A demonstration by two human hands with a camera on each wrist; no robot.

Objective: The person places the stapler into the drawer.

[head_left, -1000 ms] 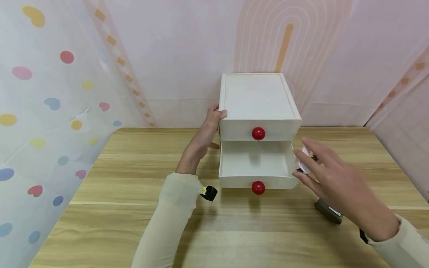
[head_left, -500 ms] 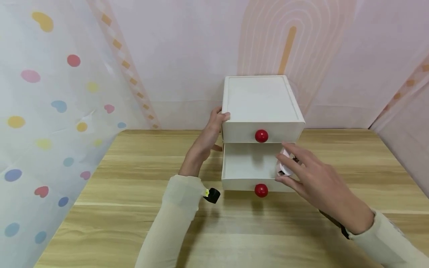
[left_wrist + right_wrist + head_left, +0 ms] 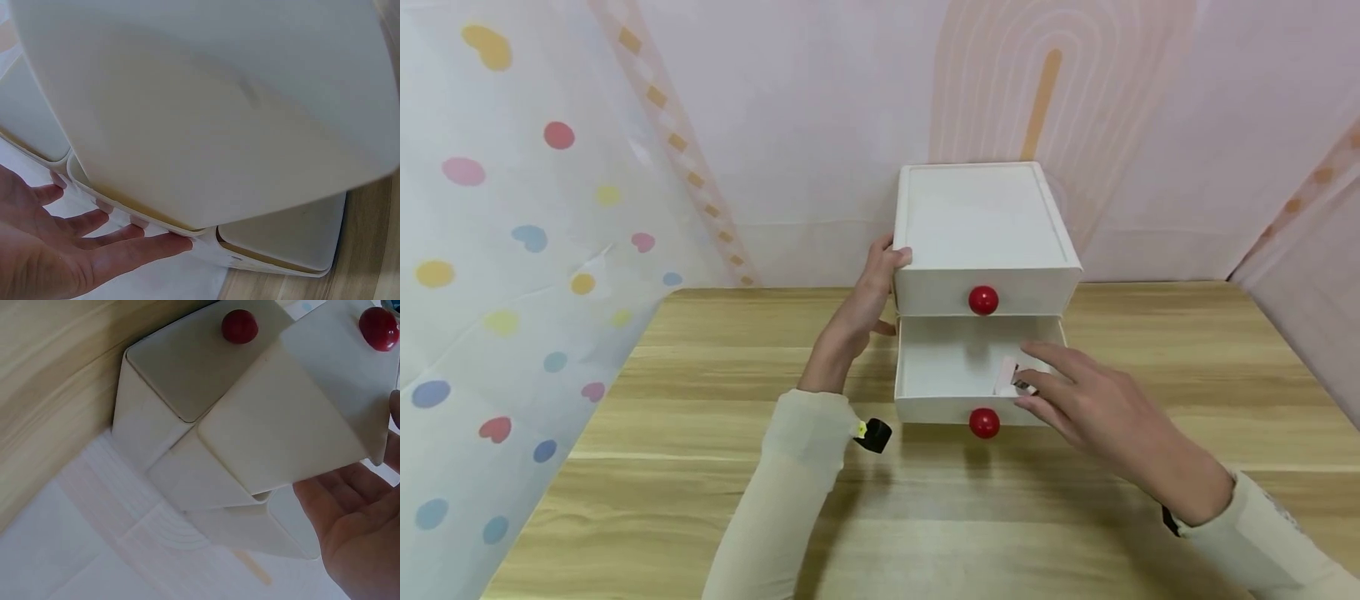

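Note:
A white two-drawer cabinet [image 3: 977, 217] with red knobs stands at the table's far edge. Its top drawer, with its knob [image 3: 982, 300], is closed. The lower drawer [image 3: 947, 367] is pulled out, its knob [image 3: 983, 422] facing me. My left hand [image 3: 880, 275] rests on the cabinet's left side with the thumb on the top edge; in the left wrist view its fingers [image 3: 125, 247] lie straight against the cabinet [image 3: 206, 112]. My right hand [image 3: 1033, 379] reaches into the open drawer and pinches a small pink-white object [image 3: 1006, 379] at its fingertips. The right wrist view shows only the palm [image 3: 356, 531] and both knobs.
The cabinet stands on a wooden table [image 3: 700, 400] whose back edge meets a pink patterned backdrop [image 3: 820, 125]. A dotted curtain [image 3: 512, 250] hangs on the left. A small black device [image 3: 872, 433] sits at my left wrist.
My right hand has moved left from beside the drawer to over it and lowered the small object inside. The left hand has stayed on the cabinet.

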